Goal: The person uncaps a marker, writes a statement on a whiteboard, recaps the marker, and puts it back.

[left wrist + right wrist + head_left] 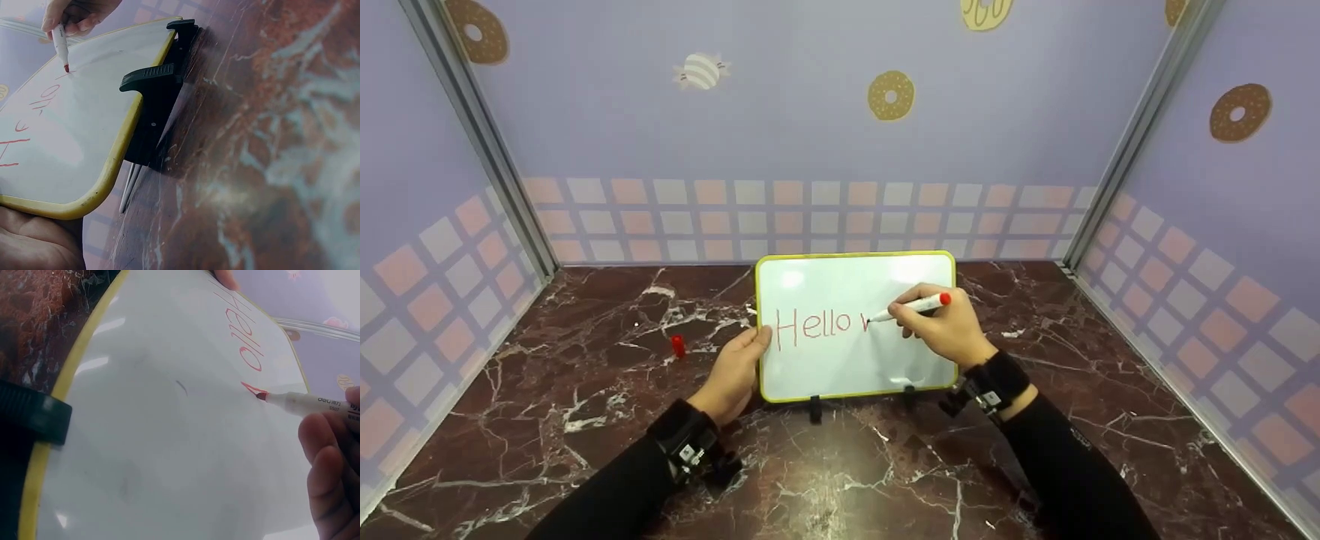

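Right hand (952,334) pinches a slim, white-barrelled whiteboard marker (926,303); left hand (730,377) grips the glossy, round-cornered, yellow-rimmed whiteboard (825,369), red-lettered "Hello".

Yellow-rimmed white board (844,367), red lettering (814,327), white marker (921,304), apparently black clips (151,79)

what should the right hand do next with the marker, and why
Probably one more short stroke: the right hand could guide the whiteboard marker onward. Its tip sits at an unfinished-looking letter after "Hello", no letters show beyond it, and the left hand holds the left edge of the whiteboard.
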### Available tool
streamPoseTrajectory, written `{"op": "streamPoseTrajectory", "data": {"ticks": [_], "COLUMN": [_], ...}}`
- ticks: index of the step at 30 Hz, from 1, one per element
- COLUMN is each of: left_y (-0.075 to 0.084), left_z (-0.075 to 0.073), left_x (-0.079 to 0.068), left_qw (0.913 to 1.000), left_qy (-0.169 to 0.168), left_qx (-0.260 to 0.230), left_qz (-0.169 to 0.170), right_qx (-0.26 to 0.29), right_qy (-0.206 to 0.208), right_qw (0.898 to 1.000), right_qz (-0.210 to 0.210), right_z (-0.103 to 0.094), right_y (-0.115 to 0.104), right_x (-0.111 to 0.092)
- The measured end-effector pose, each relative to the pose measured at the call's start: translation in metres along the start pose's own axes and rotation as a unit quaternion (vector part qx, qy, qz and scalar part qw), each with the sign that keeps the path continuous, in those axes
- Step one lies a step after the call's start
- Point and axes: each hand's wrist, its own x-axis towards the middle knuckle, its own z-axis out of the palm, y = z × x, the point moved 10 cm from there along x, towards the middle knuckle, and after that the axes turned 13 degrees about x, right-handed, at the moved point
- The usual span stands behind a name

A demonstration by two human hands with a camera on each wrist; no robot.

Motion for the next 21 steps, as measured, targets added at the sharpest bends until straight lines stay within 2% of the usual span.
{"op": "streamPoseTrajectory", "data": {"ticks": [8,21], "left_y": [0.0001,0.0016], "left_z": [-0.0011,-0.0006], "left_x": [0.0004,0.0000], "left_qw": [1.0000,0.9999], "left_qy": [0.008,0.006], "left_qx": [0.001,0.008], "left_qz": [-0.002,0.002], "right_qx": [-0.003,-0.003], "right_qy": [0.019,0.027], "right_qw": [1.000,1.000], "right_qz": [-0.001,-0.006], "right_z": [-0.0038,-0.0055], "right_y": [-0.0018,-0.0024], "right_x": [0.0016,0.0023]}}
